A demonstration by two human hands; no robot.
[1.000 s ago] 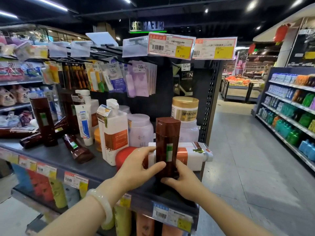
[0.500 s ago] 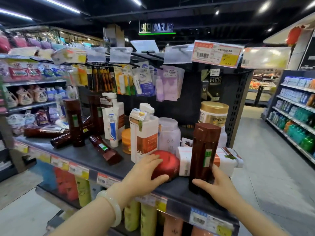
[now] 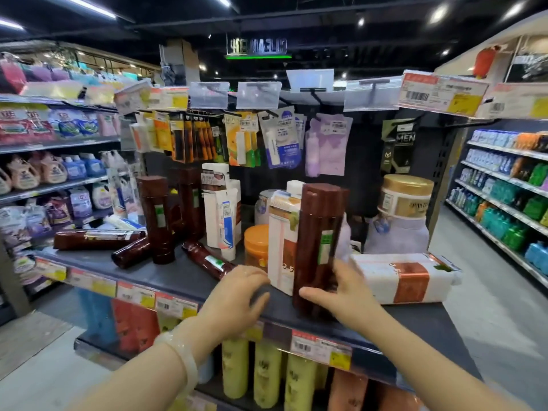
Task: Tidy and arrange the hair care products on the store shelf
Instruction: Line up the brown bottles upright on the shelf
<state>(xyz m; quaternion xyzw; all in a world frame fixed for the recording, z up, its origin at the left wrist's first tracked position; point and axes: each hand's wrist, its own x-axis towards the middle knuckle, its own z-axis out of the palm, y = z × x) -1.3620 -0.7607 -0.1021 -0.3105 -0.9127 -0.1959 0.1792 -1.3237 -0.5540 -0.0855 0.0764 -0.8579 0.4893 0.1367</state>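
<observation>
At the front edge of the dark grey store shelf (image 3: 189,280), the right hand (image 3: 341,295) gripped an upright brown plastic bottle (image 3: 321,247) near its base — the left hand (image 3: 237,298) hovered beside it, fingers loosely curled, empty.

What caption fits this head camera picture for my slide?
Right hand steadies an upright brown bottle on the shelf; left hand rests beside it.

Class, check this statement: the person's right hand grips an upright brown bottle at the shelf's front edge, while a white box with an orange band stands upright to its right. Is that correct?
Not quite. In the head view the right hand does grip the upright brown bottle at the front edge of the shelf, but the white box with an orange band lies on its side, not upright.
</observation>
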